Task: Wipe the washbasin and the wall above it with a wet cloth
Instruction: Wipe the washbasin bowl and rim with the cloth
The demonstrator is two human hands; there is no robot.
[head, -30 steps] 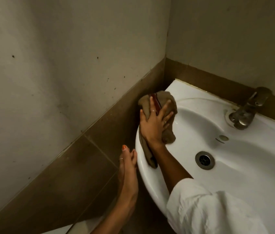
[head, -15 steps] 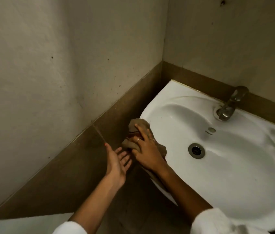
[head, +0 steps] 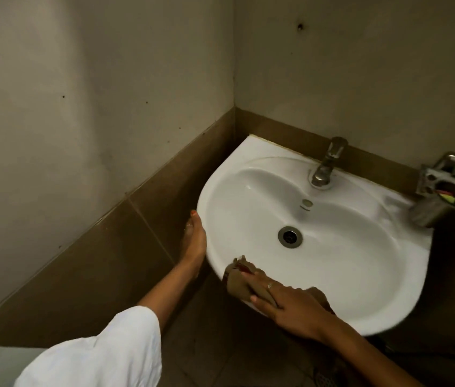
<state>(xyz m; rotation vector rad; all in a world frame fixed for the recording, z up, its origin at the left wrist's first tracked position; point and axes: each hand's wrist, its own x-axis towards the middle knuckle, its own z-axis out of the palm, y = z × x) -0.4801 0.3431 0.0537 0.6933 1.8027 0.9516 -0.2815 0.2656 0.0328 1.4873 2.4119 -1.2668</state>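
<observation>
A white washbasin (head: 354,275) is fixed in the corner, under a pale wall (head: 360,74) with a brown tile band. My right hand (head: 290,305) presses a brown cloth (head: 241,282) flat onto the basin's front left rim, fingers spread over it. My left hand (head: 194,241) rests edge-on against the basin's outer left side, fingers straight and holding nothing. Part of the cloth is hidden under my right palm.
A metal tap (head: 328,163) stands at the basin's back rim, and the drain (head: 290,236) sits mid-bowl. A metal holder (head: 452,188) with a cup is fixed at the right. The left wall (head: 81,93) has small dark specks. A floor drain (head: 325,379) lies below.
My right hand slid the cloth along the rim from the back left toward the front. My left hand moved up against the basin's left side. The view pulled back.
</observation>
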